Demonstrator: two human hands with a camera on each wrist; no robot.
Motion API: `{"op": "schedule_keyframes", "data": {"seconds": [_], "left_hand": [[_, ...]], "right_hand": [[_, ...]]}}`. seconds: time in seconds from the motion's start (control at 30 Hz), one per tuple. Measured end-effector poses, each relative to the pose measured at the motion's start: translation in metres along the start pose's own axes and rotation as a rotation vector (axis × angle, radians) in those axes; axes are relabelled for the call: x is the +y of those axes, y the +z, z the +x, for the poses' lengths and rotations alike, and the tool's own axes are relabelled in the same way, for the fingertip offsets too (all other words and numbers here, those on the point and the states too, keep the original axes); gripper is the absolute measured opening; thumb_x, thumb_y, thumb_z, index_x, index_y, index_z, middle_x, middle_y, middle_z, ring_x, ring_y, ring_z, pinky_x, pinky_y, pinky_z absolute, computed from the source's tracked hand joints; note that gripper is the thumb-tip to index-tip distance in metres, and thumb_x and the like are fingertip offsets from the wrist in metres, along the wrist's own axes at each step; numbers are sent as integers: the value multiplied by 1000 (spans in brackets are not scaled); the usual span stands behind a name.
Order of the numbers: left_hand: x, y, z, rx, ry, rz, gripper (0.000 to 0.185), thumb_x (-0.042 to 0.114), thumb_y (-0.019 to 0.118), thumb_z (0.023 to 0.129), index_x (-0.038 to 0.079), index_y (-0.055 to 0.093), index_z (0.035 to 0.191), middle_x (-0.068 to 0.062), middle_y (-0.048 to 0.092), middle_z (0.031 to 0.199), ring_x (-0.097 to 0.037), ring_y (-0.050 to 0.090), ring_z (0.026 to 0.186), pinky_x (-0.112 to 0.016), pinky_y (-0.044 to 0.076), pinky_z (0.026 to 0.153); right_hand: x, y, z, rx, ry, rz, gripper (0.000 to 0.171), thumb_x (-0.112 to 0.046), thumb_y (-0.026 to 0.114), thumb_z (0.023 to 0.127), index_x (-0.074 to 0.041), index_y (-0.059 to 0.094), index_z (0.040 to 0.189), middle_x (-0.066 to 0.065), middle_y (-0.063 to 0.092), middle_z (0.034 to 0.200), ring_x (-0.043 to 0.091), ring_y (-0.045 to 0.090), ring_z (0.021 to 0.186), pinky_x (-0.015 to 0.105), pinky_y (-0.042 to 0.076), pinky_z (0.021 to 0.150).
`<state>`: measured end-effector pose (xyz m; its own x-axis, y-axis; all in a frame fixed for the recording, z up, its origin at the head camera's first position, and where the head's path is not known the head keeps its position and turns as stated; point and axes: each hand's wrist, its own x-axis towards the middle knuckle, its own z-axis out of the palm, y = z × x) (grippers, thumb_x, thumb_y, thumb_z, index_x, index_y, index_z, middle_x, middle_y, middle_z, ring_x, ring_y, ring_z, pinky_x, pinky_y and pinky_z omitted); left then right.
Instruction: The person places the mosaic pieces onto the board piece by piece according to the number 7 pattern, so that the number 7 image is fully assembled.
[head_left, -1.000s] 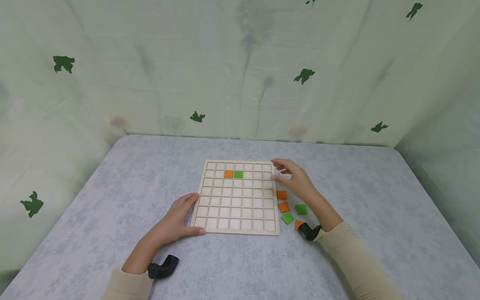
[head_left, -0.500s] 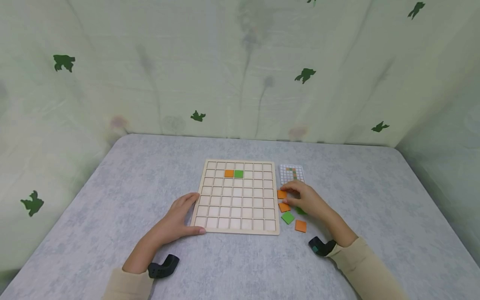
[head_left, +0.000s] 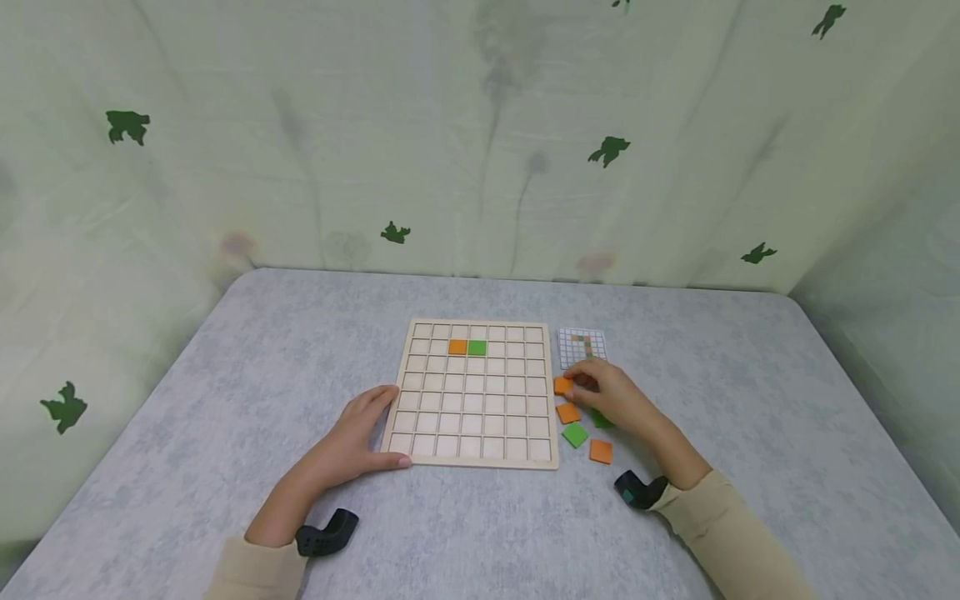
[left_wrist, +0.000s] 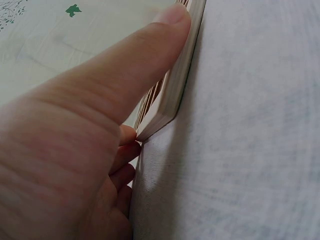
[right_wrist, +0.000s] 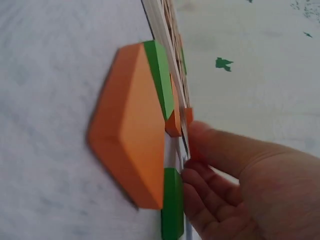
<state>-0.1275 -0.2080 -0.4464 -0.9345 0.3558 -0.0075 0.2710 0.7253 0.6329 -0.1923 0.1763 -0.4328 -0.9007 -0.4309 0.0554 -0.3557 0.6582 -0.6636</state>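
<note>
Hands on a grey surface [head_left: 225,375], one at each side of a wooden board [head_left: 475,425].

Left hand [head_left: 360,437]: flat and relaxed at the board's near left corner. Thumb along the near edge, fingers laid up the left edge. Touching the wood, gripping nothing. Same thing up close in the left wrist view: thumb [left_wrist: 145,55] lying along the board's edge [left_wrist: 182,65], the other fingers tucked at the corner.

Right hand [head_left: 611,398]: just right of the board, down on a small bunch of tiles. Fingertips curled round an orange tile [head_left: 562,385], the one farthest from the person. Tile low, right at the surface; resting or lifted, cannot tell.

Below those fingertips: a second orange tile [head_left: 567,413]. Nearer the wrist: a green tile [head_left: 575,435] and one more orange tile [head_left: 601,452]. Under the palm: a bit of another green tile [head_left: 602,422], mostly hidden.

Just past the fingertips: a little white card [head_left: 582,346] with a grid and some orange and green squares on it.

On the board, far from both hands, in the second row from the far edge: one orange square [head_left: 457,347] and one green square [head_left: 477,347], touching side by side.
</note>
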Motion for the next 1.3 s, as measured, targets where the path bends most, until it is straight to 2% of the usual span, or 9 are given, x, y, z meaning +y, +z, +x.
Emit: {"op": "schedule_keyframes", "data": {"seconds": [0.3,0.63,0.77,0.9,1.13,1.3], "left_hand": [[0,0,0,1,5,-2,107,58,72,62,2,25,141,-18,22,142,-36,15,129,-55,21,99],[-2,0,1,3,8,3,107,58,72,62,4,25,141,-18,23,141,-36,15,129,-55,21,98],[-1,0,1,1,8,-2,107,58,72,62,4,25,141,-18,23,141,-36,15,129,-55,21,98],[-1,0,1,-2,12,-4,107,57,72,62,3,24,141,-18,22,142,-36,15,129,-55,21,99],[-1,0,1,-2,12,-6,106,57,72,62,3,24,141,-18,22,142,-36,14,129,-55,21,99],[-2,0,1,0,8,-2,106,59,71,62,5,25,141,-17,23,142,-35,15,129,-55,21,98]], "right_hand": [[-26,-11,16,56,-79,15,27,-13,63,85,-4,60,110,5,59,103,18,55,89,32,46,77],[-55,3,65,135,-129,97,31,-16,63,85,-4,60,113,6,59,107,18,55,91,30,46,79],[-59,14,83,127,-118,127,31,-15,62,86,-2,60,114,9,58,109,20,55,92,30,45,79],[-55,25,94,95,-65,146,31,-16,61,86,-4,60,115,9,58,110,19,55,92,28,45,78],[-43,35,96,44,44,116,26,-15,62,85,-9,62,111,4,58,101,16,54,88,29,45,75],[-39,40,97,16,42,88,22,-17,63,85,-11,65,106,2,56,100,16,51,87,30,44,75]]}}
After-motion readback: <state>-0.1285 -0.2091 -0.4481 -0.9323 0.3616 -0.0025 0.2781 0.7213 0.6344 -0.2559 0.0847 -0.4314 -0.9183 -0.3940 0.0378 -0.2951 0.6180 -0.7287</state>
